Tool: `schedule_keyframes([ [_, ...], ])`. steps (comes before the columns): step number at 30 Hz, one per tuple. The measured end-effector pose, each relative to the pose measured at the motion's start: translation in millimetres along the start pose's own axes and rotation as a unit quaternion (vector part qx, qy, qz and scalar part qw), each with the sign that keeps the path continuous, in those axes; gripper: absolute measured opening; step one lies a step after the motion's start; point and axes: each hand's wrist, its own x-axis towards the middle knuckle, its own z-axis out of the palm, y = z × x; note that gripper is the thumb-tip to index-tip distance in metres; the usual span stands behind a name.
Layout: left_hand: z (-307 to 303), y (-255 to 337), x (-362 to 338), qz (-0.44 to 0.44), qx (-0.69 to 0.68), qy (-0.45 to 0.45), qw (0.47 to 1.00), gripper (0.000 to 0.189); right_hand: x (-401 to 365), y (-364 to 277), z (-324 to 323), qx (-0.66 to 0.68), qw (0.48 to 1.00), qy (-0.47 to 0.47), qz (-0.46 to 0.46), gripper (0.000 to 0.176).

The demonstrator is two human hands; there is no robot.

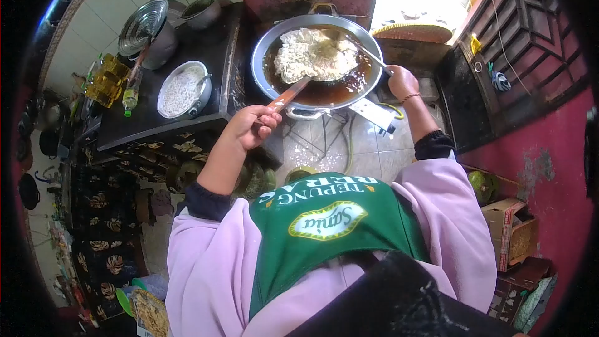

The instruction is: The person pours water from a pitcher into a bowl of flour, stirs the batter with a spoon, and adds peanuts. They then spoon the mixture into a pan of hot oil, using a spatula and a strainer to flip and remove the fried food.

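Observation:
A wide metal wok (258,73) holds brown oil, and a pale, lumpy mass of food (315,55) lies in it. My left hand (254,126) is wrapped round the wooden handle of a utensil (291,94), whose far end reaches the food's near edge. On the wok's right side, my right hand (404,83) grips the handle of a metal utensil (369,53); its far end is at the food's upper right. The parts of both utensils under the food are hidden.
Left of the wok, a black counter (146,130) bears a bowl of white mixture (181,90), pots (201,12) and oil bottles (107,80). A white box (373,114) juts out below the wok. A woven tray (412,32) stands behind right; a cardboard box (499,224) is at right.

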Motion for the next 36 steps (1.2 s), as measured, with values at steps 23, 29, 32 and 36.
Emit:
schedule_keyframes([
  [23,-73,-24,6,0.022,-0.149,-0.059,0.987,0.031,-15,-41,-14,-0.027,0.986,-0.057,-0.154,0.026],
  [29,-60,-15,-11,0.041,-0.13,-0.034,0.99,0.023,-39,-57,-24,-0.033,0.984,-0.103,-0.145,0.039],
  [32,-57,-5,-18,0.04,-0.112,-0.024,0.993,0.025,-38,-54,-3,-0.02,0.982,-0.108,-0.152,0.039],
  [36,-49,14,-24,0.03,-0.069,0.005,0.997,0.019,-31,-44,3,0.008,0.989,-0.105,-0.102,0.037],
])
